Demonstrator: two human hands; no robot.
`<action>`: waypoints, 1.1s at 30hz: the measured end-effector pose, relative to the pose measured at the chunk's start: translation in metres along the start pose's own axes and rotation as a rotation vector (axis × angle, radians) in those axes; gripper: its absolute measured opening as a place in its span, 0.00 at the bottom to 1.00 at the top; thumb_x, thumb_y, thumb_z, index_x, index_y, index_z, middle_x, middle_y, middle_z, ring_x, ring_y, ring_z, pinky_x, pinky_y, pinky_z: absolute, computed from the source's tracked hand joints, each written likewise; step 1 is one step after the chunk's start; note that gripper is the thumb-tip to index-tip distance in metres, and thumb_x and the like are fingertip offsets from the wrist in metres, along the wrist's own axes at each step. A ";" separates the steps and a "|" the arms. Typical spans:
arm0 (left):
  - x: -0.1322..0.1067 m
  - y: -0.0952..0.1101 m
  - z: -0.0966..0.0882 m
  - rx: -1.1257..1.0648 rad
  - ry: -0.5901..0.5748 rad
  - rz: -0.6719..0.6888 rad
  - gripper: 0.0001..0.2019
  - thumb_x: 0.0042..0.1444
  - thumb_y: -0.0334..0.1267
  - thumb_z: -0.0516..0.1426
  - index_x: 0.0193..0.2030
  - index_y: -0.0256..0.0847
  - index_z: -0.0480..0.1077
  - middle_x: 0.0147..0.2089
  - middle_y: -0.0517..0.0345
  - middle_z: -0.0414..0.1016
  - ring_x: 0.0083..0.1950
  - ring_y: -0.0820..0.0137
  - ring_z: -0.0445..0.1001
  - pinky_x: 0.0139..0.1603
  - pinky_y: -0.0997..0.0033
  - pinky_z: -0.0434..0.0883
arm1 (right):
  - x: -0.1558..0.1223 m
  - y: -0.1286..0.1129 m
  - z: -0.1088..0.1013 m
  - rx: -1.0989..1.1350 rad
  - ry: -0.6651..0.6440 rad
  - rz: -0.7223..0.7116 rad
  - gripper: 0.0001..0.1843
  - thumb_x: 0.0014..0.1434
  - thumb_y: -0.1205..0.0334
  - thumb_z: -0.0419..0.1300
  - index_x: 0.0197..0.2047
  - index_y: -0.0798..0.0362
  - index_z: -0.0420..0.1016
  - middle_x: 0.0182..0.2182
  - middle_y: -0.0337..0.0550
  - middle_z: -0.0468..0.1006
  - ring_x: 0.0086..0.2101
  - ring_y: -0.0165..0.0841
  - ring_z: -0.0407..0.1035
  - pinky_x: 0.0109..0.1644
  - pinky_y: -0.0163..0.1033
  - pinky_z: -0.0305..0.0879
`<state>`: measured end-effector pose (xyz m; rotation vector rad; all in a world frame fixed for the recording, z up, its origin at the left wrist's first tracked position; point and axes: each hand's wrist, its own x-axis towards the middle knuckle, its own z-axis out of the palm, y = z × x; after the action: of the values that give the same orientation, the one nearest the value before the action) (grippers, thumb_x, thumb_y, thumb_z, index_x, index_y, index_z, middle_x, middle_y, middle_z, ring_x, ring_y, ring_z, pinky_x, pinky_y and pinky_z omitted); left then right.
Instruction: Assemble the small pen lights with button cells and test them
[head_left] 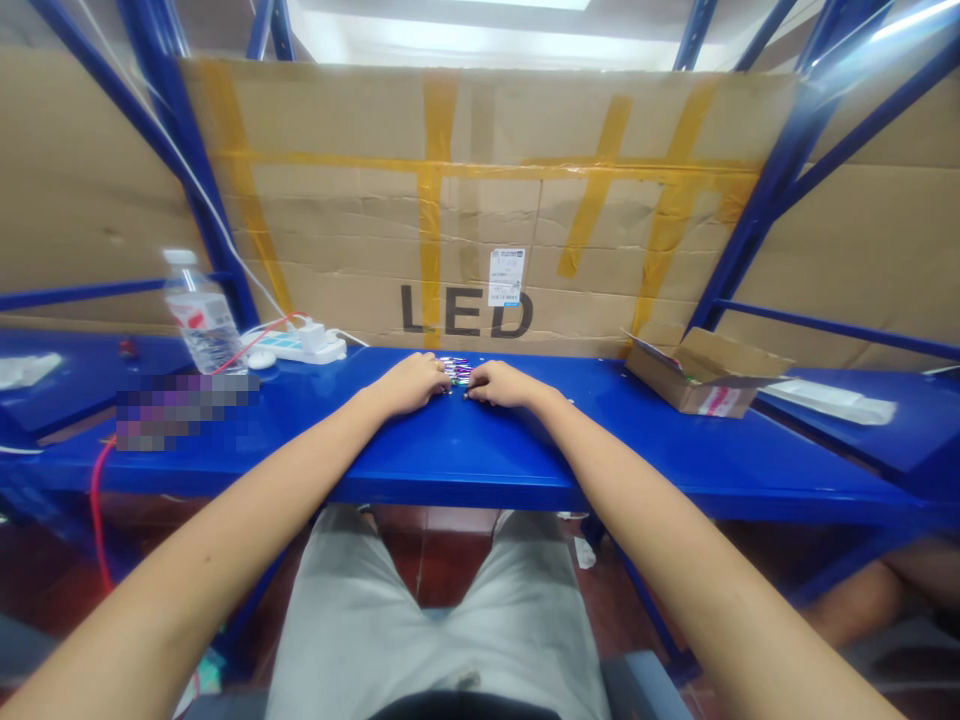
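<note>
A bundle of slender, shiny pieces (pixel 456 371), showing purple, silver and a little green, is lying close to the far edge of the blue worktop (pixel 450 450), about midway between its left and right ends. The left hand (pixel 411 383) is resting at the bundle's left end and the right hand (pixel 501 384) at its right end, both palms facing down. The fingers of both hands are curling inward toward the pieces, but I cannot tell whether either hand is gripping any of them. Toward the far left corner, a white power strip (pixel 289 348) is lying near the far edge, with a white adapter (pixel 309 334) sitting on it and a small round white object (pixel 261 360) lying just beside it. Farther left, a clear bottle (pixel 206 325) with a white cap is standing. Toward the far right corner, an open cardboard box (pixel 709 375) is sitting with its flaps spreading. Beyond the far edge, a large cardboard panel (pixel 337 240) is standing upright, bearing yellow tape, a white label (pixel 507 277) and the letters "LED". Below the near edge, the person's grey trousers (pixel 345 620) are showing.
</note>
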<state>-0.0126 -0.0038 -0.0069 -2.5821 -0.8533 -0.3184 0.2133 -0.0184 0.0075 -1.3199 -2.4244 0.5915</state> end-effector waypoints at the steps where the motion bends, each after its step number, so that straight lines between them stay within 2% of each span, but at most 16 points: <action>1: 0.000 -0.001 0.000 0.012 -0.010 -0.003 0.12 0.63 0.29 0.53 0.41 0.41 0.79 0.39 0.49 0.77 0.41 0.61 0.68 0.42 0.62 0.61 | 0.001 0.001 0.000 -0.002 -0.001 -0.002 0.05 0.60 0.67 0.61 0.31 0.56 0.75 0.26 0.39 0.76 0.23 0.26 0.66 0.30 0.32 0.61; 8: -0.003 -0.005 -0.003 -0.021 -0.011 -0.028 0.12 0.62 0.29 0.54 0.39 0.40 0.80 0.39 0.48 0.78 0.41 0.61 0.67 0.42 0.62 0.60 | 0.003 0.003 0.001 0.010 -0.002 0.000 0.05 0.60 0.68 0.61 0.32 0.57 0.75 0.26 0.39 0.76 0.23 0.26 0.66 0.28 0.30 0.60; 16: -0.007 -0.016 -0.001 -0.057 -0.006 -0.121 0.12 0.61 0.30 0.53 0.39 0.39 0.79 0.40 0.47 0.79 0.42 0.60 0.71 0.45 0.62 0.64 | 0.003 0.003 0.002 0.033 0.009 0.009 0.04 0.60 0.67 0.62 0.33 0.56 0.76 0.27 0.40 0.77 0.24 0.26 0.67 0.30 0.31 0.62; 21: -0.007 -0.012 -0.001 -0.331 0.038 -0.237 0.11 0.65 0.37 0.53 0.46 0.40 0.76 0.47 0.48 0.79 0.46 0.60 0.75 0.46 0.64 0.66 | 0.003 0.004 0.002 -0.009 0.045 -0.009 0.08 0.62 0.66 0.59 0.32 0.56 0.76 0.26 0.41 0.78 0.25 0.27 0.67 0.32 0.32 0.61; 27: -0.003 -0.005 -0.002 -0.615 0.143 -0.350 0.07 0.60 0.39 0.58 0.41 0.39 0.73 0.37 0.55 0.77 0.38 0.66 0.73 0.41 0.68 0.66 | 0.004 0.003 0.002 -0.019 0.153 -0.034 0.08 0.63 0.67 0.58 0.33 0.57 0.77 0.27 0.41 0.78 0.27 0.28 0.68 0.35 0.33 0.61; 33: 0.000 -0.010 -0.001 -0.798 0.231 -0.410 0.08 0.57 0.39 0.60 0.40 0.37 0.74 0.37 0.55 0.77 0.37 0.68 0.73 0.42 0.67 0.68 | 0.003 0.003 0.003 -0.050 0.118 -0.036 0.07 0.62 0.68 0.59 0.34 0.57 0.79 0.30 0.43 0.80 0.29 0.29 0.69 0.36 0.33 0.61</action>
<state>-0.0184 0.0033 -0.0028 -2.9248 -1.3718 -1.2742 0.2127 -0.0144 0.0039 -1.2898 -2.3764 0.4333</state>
